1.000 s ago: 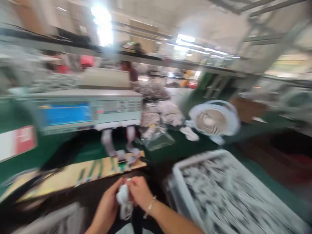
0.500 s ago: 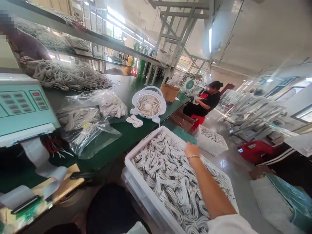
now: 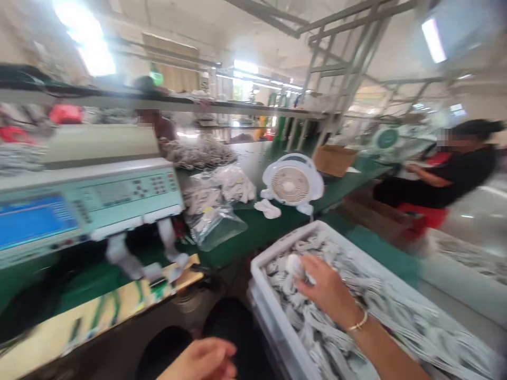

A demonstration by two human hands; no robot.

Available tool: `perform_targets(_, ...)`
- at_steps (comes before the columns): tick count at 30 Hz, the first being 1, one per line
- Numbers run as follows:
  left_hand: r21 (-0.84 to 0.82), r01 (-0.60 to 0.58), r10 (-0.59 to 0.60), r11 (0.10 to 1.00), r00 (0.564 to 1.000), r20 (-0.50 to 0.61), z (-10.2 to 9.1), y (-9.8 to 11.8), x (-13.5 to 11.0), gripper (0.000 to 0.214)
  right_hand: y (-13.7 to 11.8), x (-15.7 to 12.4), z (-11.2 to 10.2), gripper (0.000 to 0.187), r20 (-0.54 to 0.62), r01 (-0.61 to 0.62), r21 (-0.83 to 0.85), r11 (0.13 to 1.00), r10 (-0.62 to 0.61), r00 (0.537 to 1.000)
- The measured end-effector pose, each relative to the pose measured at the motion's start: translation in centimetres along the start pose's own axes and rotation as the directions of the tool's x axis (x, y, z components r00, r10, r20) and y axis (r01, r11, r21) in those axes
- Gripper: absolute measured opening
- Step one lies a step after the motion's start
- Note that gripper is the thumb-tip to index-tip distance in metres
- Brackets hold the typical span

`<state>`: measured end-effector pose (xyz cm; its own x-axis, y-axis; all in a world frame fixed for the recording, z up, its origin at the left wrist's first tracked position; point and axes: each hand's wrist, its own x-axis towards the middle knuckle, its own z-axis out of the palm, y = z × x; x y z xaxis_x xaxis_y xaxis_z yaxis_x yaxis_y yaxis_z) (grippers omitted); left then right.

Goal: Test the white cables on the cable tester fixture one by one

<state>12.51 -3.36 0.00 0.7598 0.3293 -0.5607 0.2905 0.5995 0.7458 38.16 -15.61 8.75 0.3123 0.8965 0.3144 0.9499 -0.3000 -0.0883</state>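
Note:
My right hand (image 3: 327, 290), with a thin bracelet at the wrist, is over the near left part of a white crate (image 3: 263, 295) full of coiled white cables. Its fingers are closed on one white cable bundle (image 3: 295, 264), lifted just above the pile. My left hand (image 3: 206, 359) is low at the bottom edge above my dark lap, fingers loosely curled, with nothing visible in it. The picture is smeared by motion.
A pale green test machine (image 3: 87, 203) with a blue screen stands on the green bench at left, above a wooden fixture board (image 3: 99, 311). Bagged cables (image 3: 214, 206) and a small white fan (image 3: 292, 184) sit behind the crate. Another person in black (image 3: 451, 169) sits at right.
The view swung back left. My right hand came from the crate's far side to its near left and now grips a cable bundle. My left hand has come into view at the bottom.

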Motion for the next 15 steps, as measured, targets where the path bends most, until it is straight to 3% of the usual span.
perform_targets(1,-0.126,0.081,-0.066,0.989,0.99,0.122,-0.2,0.8,-0.6,0.04,-3.4,1.1,0.7,0.036,-0.019,0.206,0.083,0.975,-0.205,0.978)
perform_targets(2,-0.251,0.137,-0.087,0.958,0.976,0.201,-0.5,1.5,-1.0,0.044,-6.8,1.9,1.3,0.036,-0.02,0.388,0.144,0.91,-0.389,0.921)
perform_targets(4,-0.414,0.174,-0.066,0.893,0.962,0.264,-1.5,2.6,-1.4,0.045,-12.5,3.0,2.2,0.034,-0.007,0.662,0.218,0.717,-0.677,0.736)
perform_targets(6,-0.501,0.133,-0.022,0.855,0.975,0.222,-3.1,2.8,-1.8,0.031,-16.3,3.9,2.9,0.03,-0.01,0.788,0.291,0.543,-0.821,0.57)
perform_targets(7,-0.531,0.094,-0.001,0.842,0.985,0.173,-4.0,2.6,-2.0,0.024,-17.5,4.5,3.3,0.027,-0.023,0.796,0.343,0.498,-0.843,0.537)
perform_targets(8,-0.561,0.039,0.025,0.827,0.994,0.105,-5.0,2.2,-2.3,0.02,-18.2,5.2,3.8,0.024,-0.04,0.773,0.409,0.485,-0.837,0.546)
perform_targets(9,-0.587,-0.028,0.054,0.809,0.998,0.027,-5.9,1.7,-2.6,0.018,-18.7,6.0,4.4,0.021,-0.056,0.714,0.487,0.502,-0.798,0.6)
perform_targets(12,-0.621,-0.244,0.122,0.745,0.965,-0.234,-8.3,0.3,-3.1,0.022,-19.6,8.2,6.7,0.019,0.009,0.349,0.737,0.579,-0.525,0.851)
perform_targets(13,-0.6,-0.31,0.14,0.738,0.94,-0.312,-9.0,0.0,-3.0,0.025,-19.9,8.7,7.6,0.019,0.087,0.2,0.795,0.573,-0.433,0.897)
perform_targets(15,-0.487,-0.424,0.192,0.764,0.869,-0.456,-9.9,-0.4,-2.5,0.033,-20.6,8.8,9.4,0.02,0.27,-0.051,0.845,0.533,-0.341,0.9)
